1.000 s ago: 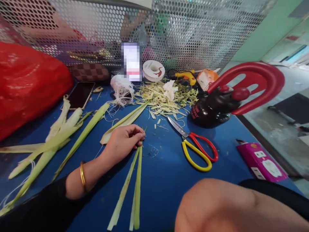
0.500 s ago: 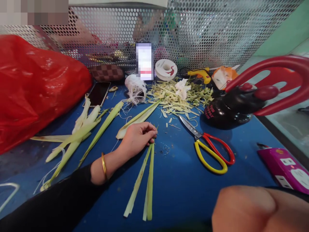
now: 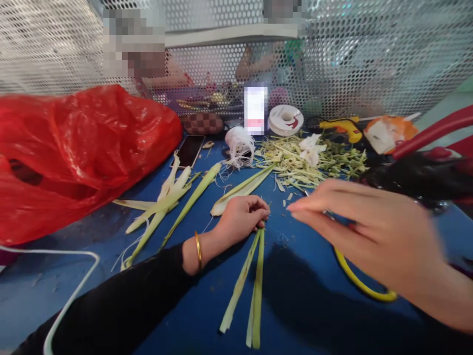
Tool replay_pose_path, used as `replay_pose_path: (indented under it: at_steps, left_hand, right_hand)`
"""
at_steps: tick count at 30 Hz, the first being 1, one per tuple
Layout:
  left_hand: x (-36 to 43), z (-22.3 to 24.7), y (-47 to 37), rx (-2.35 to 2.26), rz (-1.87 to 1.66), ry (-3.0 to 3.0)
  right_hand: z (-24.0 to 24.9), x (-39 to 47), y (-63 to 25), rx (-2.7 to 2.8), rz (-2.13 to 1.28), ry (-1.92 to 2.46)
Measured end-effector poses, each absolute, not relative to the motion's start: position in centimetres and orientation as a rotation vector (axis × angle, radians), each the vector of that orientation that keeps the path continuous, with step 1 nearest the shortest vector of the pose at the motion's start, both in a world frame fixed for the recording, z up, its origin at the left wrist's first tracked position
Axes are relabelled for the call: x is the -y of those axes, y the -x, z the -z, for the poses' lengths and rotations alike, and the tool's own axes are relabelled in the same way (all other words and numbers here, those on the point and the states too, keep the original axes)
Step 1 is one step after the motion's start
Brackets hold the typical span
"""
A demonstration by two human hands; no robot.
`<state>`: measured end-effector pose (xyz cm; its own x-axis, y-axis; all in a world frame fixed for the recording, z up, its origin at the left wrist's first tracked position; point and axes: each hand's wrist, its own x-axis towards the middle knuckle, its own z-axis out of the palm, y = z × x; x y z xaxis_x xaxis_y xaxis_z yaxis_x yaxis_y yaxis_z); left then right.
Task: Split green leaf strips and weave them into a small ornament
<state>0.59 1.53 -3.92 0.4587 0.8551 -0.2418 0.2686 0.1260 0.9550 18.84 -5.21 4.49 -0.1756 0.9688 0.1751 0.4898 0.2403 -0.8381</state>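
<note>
My left hand [image 3: 244, 216], a gold bangle at its wrist, is closed in a pinch on the top of some pale green leaf strips [image 3: 258, 281]. Their cut ends fan out toward me on the blue tabletop. My right hand [image 3: 373, 236] hovers to the right, somewhat blurred, thumb and fingertips pressed together; whether anything is between them I cannot make out. Beneath it lie scissors, mostly hidden, with the yellow handle [image 3: 364, 286] showing. Behind my left hand rests a wide pale green leaf [image 3: 240, 190]. More whole leaves [image 3: 158, 212] lie to the left.
Plant trimmings [image 3: 291, 160] are heaped at the back, beside white string [image 3: 240, 145] and a ribbon spool [image 3: 286, 120]. A lit phone [image 3: 254, 108] stands against the perforated screen. A red plastic bag [image 3: 92, 153] fills the left; a black red-handled object [image 3: 414, 172] stands right.
My right hand has come up from the lower right corner to above the scissors. My left hand keeps its pinch on the leaf strips. The view has shifted left and up.
</note>
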Motion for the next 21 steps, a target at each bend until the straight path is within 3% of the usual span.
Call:
replay_pose_path:
  at_steps: [3,8,21]
  left_hand:
    - [-1.6,4.1,-0.5,-1.054,-0.562,-1.402]
    - [-1.7,3.7,-0.4,-1.036,-0.54,-1.407]
    - [-1.8,3.0,-0.5,-1.065,-0.507,-1.365]
  right_hand:
    - [-2.0,2.4,-19.1,2.044,-0.579,1.604]
    - [2.1,0.6,-19.2,2.114,-0.775,1.593]
    - [3.0,0.8,-18.4,1.994,-0.762,1.58]
